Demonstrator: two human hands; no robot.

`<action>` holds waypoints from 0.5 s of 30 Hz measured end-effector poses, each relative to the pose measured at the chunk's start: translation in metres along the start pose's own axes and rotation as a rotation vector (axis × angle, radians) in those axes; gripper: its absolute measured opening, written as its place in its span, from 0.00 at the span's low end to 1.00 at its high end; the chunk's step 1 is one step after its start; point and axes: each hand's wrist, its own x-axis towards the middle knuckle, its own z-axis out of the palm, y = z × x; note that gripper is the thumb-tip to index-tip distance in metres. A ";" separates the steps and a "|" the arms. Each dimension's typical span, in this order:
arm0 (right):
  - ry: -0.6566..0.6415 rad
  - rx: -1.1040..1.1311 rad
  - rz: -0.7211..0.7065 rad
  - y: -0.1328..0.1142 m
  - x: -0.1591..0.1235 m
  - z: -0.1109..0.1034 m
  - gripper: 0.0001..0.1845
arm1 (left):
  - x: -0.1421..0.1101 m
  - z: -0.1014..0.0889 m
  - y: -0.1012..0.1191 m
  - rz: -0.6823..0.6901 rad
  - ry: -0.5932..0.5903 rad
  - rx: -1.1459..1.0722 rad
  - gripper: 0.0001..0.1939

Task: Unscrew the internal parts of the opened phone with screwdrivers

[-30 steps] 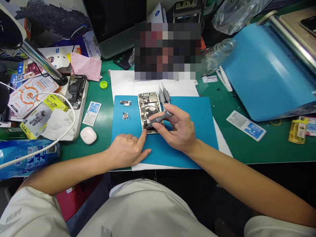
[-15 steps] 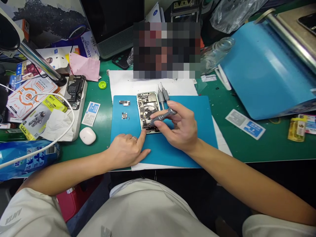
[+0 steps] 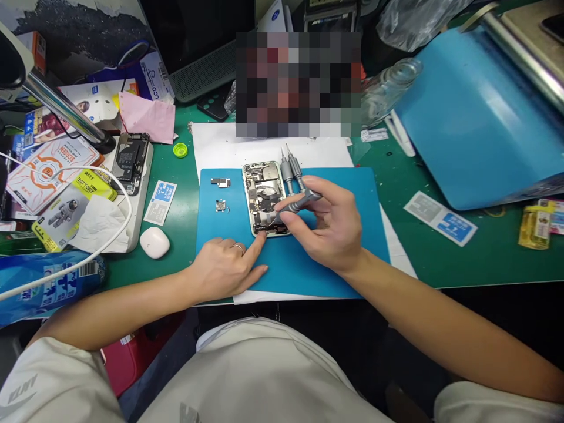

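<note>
Pinching a grey screwdriver (image 3: 304,201) between thumb and fingers, the right hand (image 3: 332,220) is closed around it and poised over the lower part of an opened phone (image 3: 267,197). From where I stand, the driver slants down toward the phone's inner parts; I can't tell whether its tip touches any of them. The left hand (image 3: 224,265) holds nothing: its index finger reaches out to the phone's bottom edge, near the left corner, while the thumb is spread apart and the other fingers are curled, a ring on one of them.

The phone lies on a blue mat (image 3: 304,273), its insides showing, with the top end away from the person. Two more grey screwdrivers (image 3: 291,167) lie side by side just right of it, tips pointing away. Over to its left, well clear of the frame, sit a dark and silver part (image 3: 221,183) and, nearer the person, a small metal part (image 3: 221,205).

White paper (image 3: 220,144) sticks out from beneath the mat on the green worktop (image 3: 440,267). Off to the left I see a white case (image 3: 154,242), a blue and grey card (image 3: 161,202) and a bright green cap (image 3: 180,150).
</note>
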 end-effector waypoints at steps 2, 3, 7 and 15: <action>-0.028 0.006 0.009 -0.001 0.001 -0.001 0.30 | 0.000 0.000 0.000 0.001 0.012 -0.004 0.29; -0.042 0.006 0.016 -0.001 0.001 -0.001 0.30 | 0.000 0.000 0.001 0.002 0.015 -0.008 0.29; -0.044 0.009 0.078 -0.002 0.002 0.000 0.29 | 0.000 -0.002 -0.004 -0.007 0.029 -0.023 0.29; -0.026 0.134 0.234 0.000 0.003 -0.002 0.27 | 0.007 0.001 -0.027 -0.199 0.116 -0.101 0.23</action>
